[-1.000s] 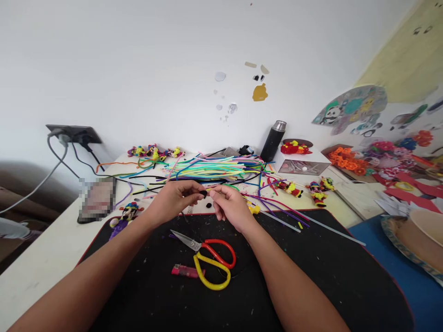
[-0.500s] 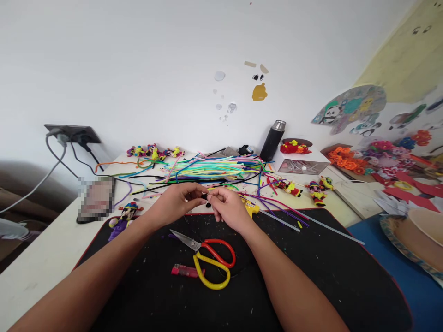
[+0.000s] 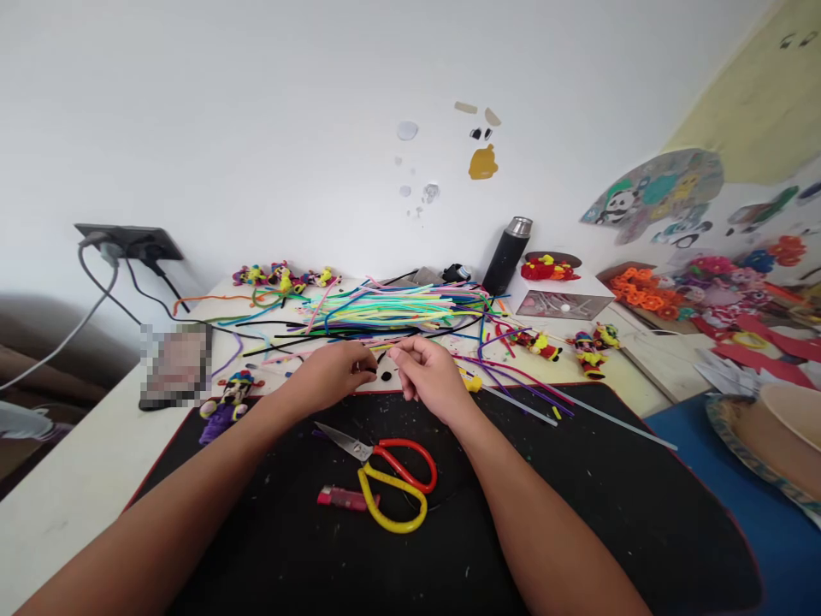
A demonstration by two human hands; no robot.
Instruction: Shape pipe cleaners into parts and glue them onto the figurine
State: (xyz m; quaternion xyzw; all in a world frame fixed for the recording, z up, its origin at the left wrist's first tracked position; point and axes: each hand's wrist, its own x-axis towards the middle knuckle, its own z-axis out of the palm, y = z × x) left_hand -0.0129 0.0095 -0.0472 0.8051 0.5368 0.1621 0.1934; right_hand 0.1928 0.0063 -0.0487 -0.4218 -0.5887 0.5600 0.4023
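Note:
My left hand (image 3: 333,374) hovers at the back edge of the black mat (image 3: 288,547), fingers curled in, and whatever they hold is hidden. Opposite it, my right hand (image 3: 428,376) has thumb and forefinger pinched; anything between them is too small to name. A narrow gap separates the two hands. In that gap lies a small black piece (image 3: 386,376) on the table. Below the hands, scissors (image 3: 398,483) with one red and one yellow handle rest on the mat, blades slightly apart. Partly under the yellow handle is a red lighter (image 3: 343,497).
Behind the hands spreads a pile of colourful pipe cleaners (image 3: 398,308). A black thermos (image 3: 506,257) and a white box (image 3: 564,301) stand at the back right. A purple figure (image 3: 226,409) lies at left near a phone (image 3: 176,366). A basket (image 3: 737,445) sits at far right.
My hands have moved slightly apart from where they met around a small black piece. The view has shifted a little; scissors and lighter stay in place.

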